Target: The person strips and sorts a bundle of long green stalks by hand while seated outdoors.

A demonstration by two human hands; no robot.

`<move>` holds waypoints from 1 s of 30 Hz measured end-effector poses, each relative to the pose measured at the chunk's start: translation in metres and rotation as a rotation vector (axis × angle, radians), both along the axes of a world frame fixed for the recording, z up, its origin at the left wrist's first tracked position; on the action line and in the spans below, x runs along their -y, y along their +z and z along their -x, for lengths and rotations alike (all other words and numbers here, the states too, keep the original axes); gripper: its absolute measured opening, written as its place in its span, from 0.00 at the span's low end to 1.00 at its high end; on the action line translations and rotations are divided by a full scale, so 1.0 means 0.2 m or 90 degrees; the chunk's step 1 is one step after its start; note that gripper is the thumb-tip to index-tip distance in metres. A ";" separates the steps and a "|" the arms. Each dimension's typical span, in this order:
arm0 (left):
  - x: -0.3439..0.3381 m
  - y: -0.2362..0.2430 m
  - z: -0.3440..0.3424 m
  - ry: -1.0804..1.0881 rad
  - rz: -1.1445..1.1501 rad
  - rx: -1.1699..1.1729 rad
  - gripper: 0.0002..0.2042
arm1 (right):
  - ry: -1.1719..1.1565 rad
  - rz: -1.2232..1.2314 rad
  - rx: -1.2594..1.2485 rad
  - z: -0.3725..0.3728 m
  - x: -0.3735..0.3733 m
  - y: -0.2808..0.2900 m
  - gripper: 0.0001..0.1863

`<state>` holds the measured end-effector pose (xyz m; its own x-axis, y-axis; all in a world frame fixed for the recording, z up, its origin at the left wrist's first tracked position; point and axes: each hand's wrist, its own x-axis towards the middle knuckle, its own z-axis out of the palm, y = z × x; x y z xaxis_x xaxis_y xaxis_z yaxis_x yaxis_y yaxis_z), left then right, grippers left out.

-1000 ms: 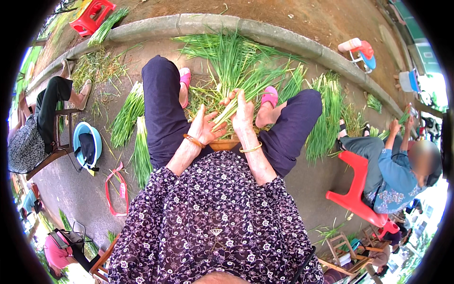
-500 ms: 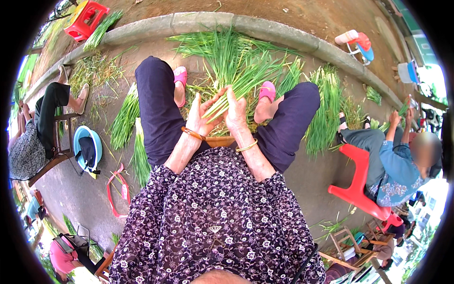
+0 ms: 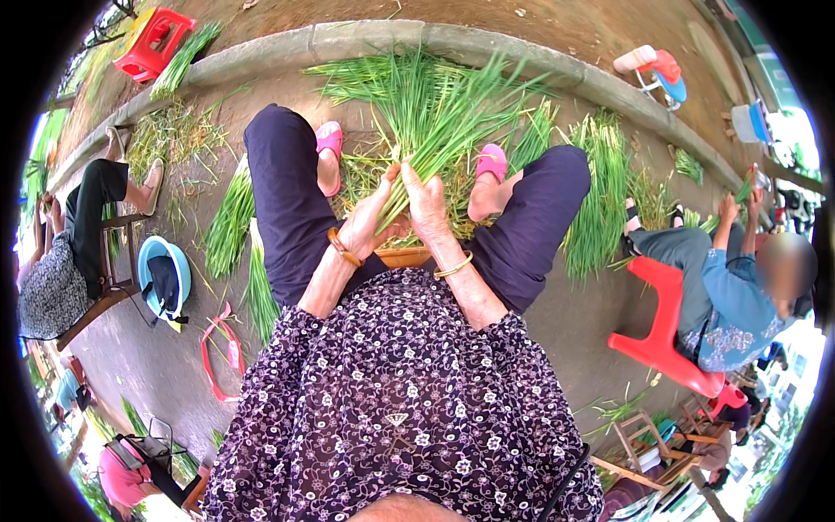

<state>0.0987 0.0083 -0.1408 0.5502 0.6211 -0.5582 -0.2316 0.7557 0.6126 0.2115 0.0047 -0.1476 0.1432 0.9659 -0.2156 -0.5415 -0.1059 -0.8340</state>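
Between my knees, both hands hold one bunch of chives (image 3: pixel 461 143), long green stalks with paler lower ends pointing toward me. My left hand (image 3: pixel 369 217) is closed about the left side of the lower ends, an orange-brown bangle on its wrist. Closed on the bunch from the right is my right hand (image 3: pixel 427 207), with a gold-coloured bangle above it. The leafy tips reach up and to the right over a pile of chives (image 3: pixel 404 96) on the ground. Part of the lower ends is hidden by my fingers.
Bundles of chives (image 3: pixel 230 213) lie left of my legs, more chives (image 3: pixel 596 209) to the right. A stone kerb (image 3: pixel 365 36) runs beyond. A blue basin (image 3: pixel 178 261) and red strap (image 3: pixel 211 365) lie left. A co-worker (image 3: pixel 735 287) sits right, near a red stool (image 3: pixel 661 326).
The bunch has tilted more upright, its tips lifting away from me. My left hand has turned inward, its fingers now closer round the stalks beside my right hand.
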 end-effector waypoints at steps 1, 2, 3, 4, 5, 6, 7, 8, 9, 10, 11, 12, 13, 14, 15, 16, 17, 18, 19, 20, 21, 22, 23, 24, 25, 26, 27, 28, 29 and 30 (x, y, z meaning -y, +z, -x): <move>0.02 0.00 0.02 -0.032 -0.060 0.021 0.18 | 0.026 0.010 -0.006 0.00 0.00 0.00 0.10; 0.02 0.01 0.04 -0.069 -0.095 0.019 0.16 | 0.052 0.019 -0.012 -0.01 0.01 -0.01 0.10; 0.02 0.03 0.06 -0.106 -0.128 0.017 0.15 | 0.105 0.079 0.021 -0.03 0.01 0.02 0.11; 0.02 0.05 0.07 -0.142 -0.162 0.014 0.13 | 0.104 0.052 0.020 -0.03 0.01 0.01 0.11; 0.04 0.08 0.06 -0.083 -0.058 0.003 0.10 | 0.102 0.025 0.018 -0.02 0.00 0.00 0.11; 0.05 0.07 0.05 -0.076 -0.059 -0.004 0.10 | 0.101 -0.003 0.017 -0.01 -0.01 -0.01 0.12; 0.06 0.05 0.05 -0.068 -0.060 -0.010 0.10 | 0.106 0.000 -0.044 -0.01 -0.02 -0.02 0.11; 0.07 0.04 0.05 -0.060 -0.062 -0.017 0.10 | 0.098 0.013 -0.096 0.00 -0.02 -0.03 0.11; 0.08 0.06 0.03 -0.038 -0.062 -0.020 0.10 | 0.089 0.027 -0.146 -0.01 -0.02 -0.03 0.12; 0.09 0.06 0.03 -0.037 -0.064 -0.022 0.10 | 0.079 0.040 -0.196 -0.01 -0.02 -0.03 0.12; 0.09 0.06 0.04 -0.036 -0.066 -0.024 0.10 | 0.095 0.033 -0.266 -0.04 -0.04 -0.05 0.12; 0.10 0.05 0.04 -0.036 -0.067 -0.026 0.10 | 0.085 0.039 -0.286 -0.06 -0.05 -0.06 0.11; 0.11 0.04 0.05 -0.041 -0.060 -0.031 0.10 | 0.074 0.045 -0.307 -0.08 -0.06 -0.07 0.11; 0.12 0.04 0.06 -0.051 -0.060 -0.029 0.10 | 0.064 0.052 -0.326 -0.11 -0.07 -0.07 0.10; 0.12 0.04 0.07 -0.054 -0.060 -0.031 0.09 | 0.067 0.026 -0.336 -0.13 -0.08 -0.07 0.10; 0.13 0.04 0.09 -0.058 -0.060 -0.032 0.09 | 0.055 0.009 -0.342 -0.15 -0.09 -0.07 0.09; 0.13 0.03 0.11 -0.055 -0.071 -0.018 0.09 | 0.029 0.010 -0.349 -0.16 -0.10 -0.07 0.09; 0.13 0.03 0.11 -0.052 -0.073 -0.016 0.09 | 0.003 0.011 -0.354 -0.18 -0.10 -0.08 0.09; 0.12 0.03 0.12 -0.050 -0.075 -0.014 0.09 | -0.003 0.024 -0.412 -0.20 -0.10 -0.10 0.11; 0.12 0.03 0.12 -0.047 -0.076 -0.012 0.09 | -0.021 0.074 -0.372 -0.22 -0.10 -0.11 0.15; 0.11 0.04 0.13 -0.047 -0.069 -0.010 0.09 | -0.003 0.111 -0.348 -0.24 -0.09 -0.09 0.17; 0.11 0.03 0.13 -0.035 -0.072 -0.006 0.10 | 0.016 0.147 -0.324 -0.24 -0.09 -0.08 0.19; 0.11 0.03 0.14 -0.023 -0.075 -0.003 0.10 | -0.013 0.192 -0.297 -0.22 -0.08 -0.07 0.22; 0.11 0.03 0.14 -0.016 -0.077 0.003 0.10 | 0.030 0.202 -0.274 -0.22 -0.07 -0.08 0.21; 0.11 0.02 0.14 0.000 -0.073 0.025 0.10 | 0.073 0.211 -0.251 -0.23 -0.06 -0.09 0.21; 0.10 0.02 0.13 0.016 -0.074 0.021 0.10 | 0.116 0.220 -0.229 -0.23 -0.04 -0.10 0.20; 0.10 0.02 0.13 0.033 -0.074 0.015 0.10 | 0.149 0.216 -0.171 -0.20 -0.03 -0.06 0.17; 0.10 0.01 0.14 0.050 -0.075 0.009 0.10 | 0.195 0.188 -0.121 -0.18 -0.02 -0.05 0.16; 0.10 -0.01 0.14 0.058 -0.071 0.014 0.09 | 0.241 0.159 -0.071 -0.16 -0.01 -0.05 0.15; 0.09 -0.01 0.14 0.060 -0.077 0.013 0.09 | 0.284 0.128 -0.021 -0.14 -0.01 -0.04 0.13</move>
<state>0.0698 -0.0103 -0.1431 0.4962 0.7327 -0.4658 -0.3119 0.6511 0.6920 0.2386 0.0059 -0.1552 -0.2849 0.8703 -0.4018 -0.4323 -0.4908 -0.7565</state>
